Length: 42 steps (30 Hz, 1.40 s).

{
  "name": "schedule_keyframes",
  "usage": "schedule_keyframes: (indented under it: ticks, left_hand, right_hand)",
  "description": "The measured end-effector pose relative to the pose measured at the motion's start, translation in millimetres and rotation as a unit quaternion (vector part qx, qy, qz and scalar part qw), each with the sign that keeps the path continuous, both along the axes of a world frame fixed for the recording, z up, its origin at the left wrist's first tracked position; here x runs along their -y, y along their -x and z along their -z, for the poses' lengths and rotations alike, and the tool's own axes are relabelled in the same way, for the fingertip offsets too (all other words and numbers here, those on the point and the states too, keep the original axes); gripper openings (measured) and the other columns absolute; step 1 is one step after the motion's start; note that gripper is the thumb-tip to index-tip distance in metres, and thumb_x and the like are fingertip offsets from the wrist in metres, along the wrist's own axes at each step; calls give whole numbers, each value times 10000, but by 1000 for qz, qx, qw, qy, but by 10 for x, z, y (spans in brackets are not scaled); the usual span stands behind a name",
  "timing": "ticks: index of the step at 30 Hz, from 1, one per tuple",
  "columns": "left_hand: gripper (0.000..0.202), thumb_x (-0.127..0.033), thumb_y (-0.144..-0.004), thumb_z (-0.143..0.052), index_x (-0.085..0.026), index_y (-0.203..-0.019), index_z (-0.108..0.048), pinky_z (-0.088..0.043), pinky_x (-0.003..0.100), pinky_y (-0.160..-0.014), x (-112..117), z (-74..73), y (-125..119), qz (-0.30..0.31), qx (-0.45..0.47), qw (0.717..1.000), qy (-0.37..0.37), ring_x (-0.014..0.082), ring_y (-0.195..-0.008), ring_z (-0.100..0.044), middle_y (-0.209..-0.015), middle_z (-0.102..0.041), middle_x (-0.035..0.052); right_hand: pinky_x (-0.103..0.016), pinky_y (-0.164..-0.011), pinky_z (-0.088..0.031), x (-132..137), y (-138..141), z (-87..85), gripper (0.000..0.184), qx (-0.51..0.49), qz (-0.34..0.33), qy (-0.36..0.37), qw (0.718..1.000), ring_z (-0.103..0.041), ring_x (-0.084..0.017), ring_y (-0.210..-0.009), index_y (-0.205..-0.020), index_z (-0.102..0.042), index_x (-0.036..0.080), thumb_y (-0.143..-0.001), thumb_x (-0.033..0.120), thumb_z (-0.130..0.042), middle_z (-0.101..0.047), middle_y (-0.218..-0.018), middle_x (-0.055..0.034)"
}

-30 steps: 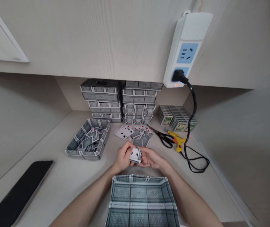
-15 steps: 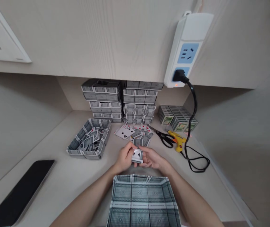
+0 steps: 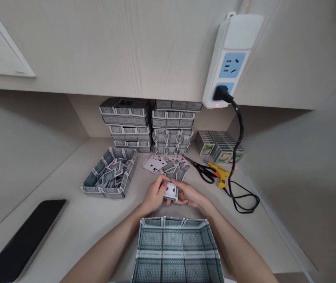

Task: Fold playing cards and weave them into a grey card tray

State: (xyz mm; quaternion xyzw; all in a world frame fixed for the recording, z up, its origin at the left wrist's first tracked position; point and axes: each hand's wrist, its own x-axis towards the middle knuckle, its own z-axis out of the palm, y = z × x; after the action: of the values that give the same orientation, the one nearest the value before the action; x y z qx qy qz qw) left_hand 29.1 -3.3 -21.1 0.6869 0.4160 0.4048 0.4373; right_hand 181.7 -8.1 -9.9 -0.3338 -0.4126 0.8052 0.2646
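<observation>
Between my two hands is a playing card (image 3: 171, 190) with black spade marks, its edges bent over. My left hand (image 3: 155, 194) grips its left side, thumb on top. My right hand (image 3: 189, 195) holds the right side, with fingers underneath. Just beyond my hands lie loose playing cards (image 3: 155, 163), some face up, others showing grey patterned backs. Close to me, between my forearms, sits a large open box (image 3: 177, 251) made of patterned cards. To the left stands a smaller card box (image 3: 121, 192) with folded card pieces (image 3: 113, 174) inside.
Stacked card boxes (image 3: 172, 120) stand at the back, beside packs of cards (image 3: 219, 145). Black scissors (image 3: 204, 172) and a yellow glue gun (image 3: 221, 173) with a black cord lie right. A power strip (image 3: 232, 63) hangs above. A black flat object (image 3: 26, 236) lies left.
My hands have shifted slightly away from me with the card, and more of its face shows. The whole view has moved a little; the other things stay put.
</observation>
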Motion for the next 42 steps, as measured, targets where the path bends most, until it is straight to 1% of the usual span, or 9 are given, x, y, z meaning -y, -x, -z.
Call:
schedule_keyframes:
  ticks: [3,9,16,19,25,32,37,39,42]
  left_hand:
    - [247,-311,-807,-349,-171,-950,-494,-367,190,-483,-6,-22,-10,-6,-21,1000,-8,96,-498,-483,-543,-524,-34]
    - [259,-331,-799,-380,-168,-881,-563,-389,198,-533,15,-83,9,-19,-25,999,-36,112,-618,-503,-719,-566,20]
    - [280,-373,-781,-407,-160,-890,-553,-335,177,-411,2,-65,21,14,23,999,19,75,-463,-430,-642,-529,-5]
    - [316,-403,-779,-399,-141,-903,-525,-297,177,-369,-2,-33,4,34,49,996,66,60,-389,-376,-571,-478,-31]
    - [363,-447,-788,-357,-133,-630,-449,-299,174,-408,12,-36,11,43,74,994,66,68,-448,-381,-518,-418,-30]
    - [384,-478,-779,-366,-131,-641,-457,-294,169,-387,14,-28,-9,44,56,995,65,57,-409,-361,-493,-409,-43]
    - [372,-478,-771,-380,-132,-683,-484,-316,164,-359,26,0,-14,29,51,994,90,75,-438,-406,-521,-440,-31]
    - [359,-458,-772,-393,-127,-702,-513,-340,166,-390,29,-11,-8,24,49,996,73,77,-461,-416,-531,-461,-24]
    - [332,-415,-773,-419,-118,-791,-566,-388,180,-487,32,-53,2,23,50,998,41,92,-546,-463,-618,-542,5]
  right_hand:
    - [-175,-295,-73,-28,-8,16,476,-17,-8,3,1000,-337,-46,-300,-817,-533,95,-809,496,-276,-630,-617,-93]
    - [-175,-317,-98,-11,-20,-9,457,-76,-41,33,996,-419,-84,-393,-804,-538,79,-790,449,-272,-608,-645,-108]
    - [-170,-344,-139,18,-36,-18,452,-95,-69,38,992,-446,-98,-460,-916,-514,91,-777,488,-348,-606,-724,-118]
    - [-168,-339,-128,30,-28,-21,445,-94,-56,15,994,-457,-96,-461,-997,-484,111,-797,483,-343,-612,-756,-112]
    - [-169,-341,-149,81,17,-110,440,-83,-23,-30,996,-465,-88,-445,-1011,-476,111,-808,481,-353,-618,-726,-95]
    - [-177,-330,-180,84,35,-91,489,-18,12,-110,994,-428,-79,-376,-872,-538,80,-803,518,-332,-583,-561,-52]
    - [-182,-334,-227,76,19,-46,550,66,5,-207,976,-343,-53,-321,-761,-573,78,-822,525,-258,-524,-448,-3]
    - [-182,-338,-244,80,23,-43,537,100,21,-238,966,-349,-57,-327,-795,-576,88,-822,523,-260,-510,-436,13]
    - [-184,-339,-259,86,31,-43,487,120,39,-260,957,-361,-69,-332,-958,-540,110,-833,494,-268,-502,-435,33]
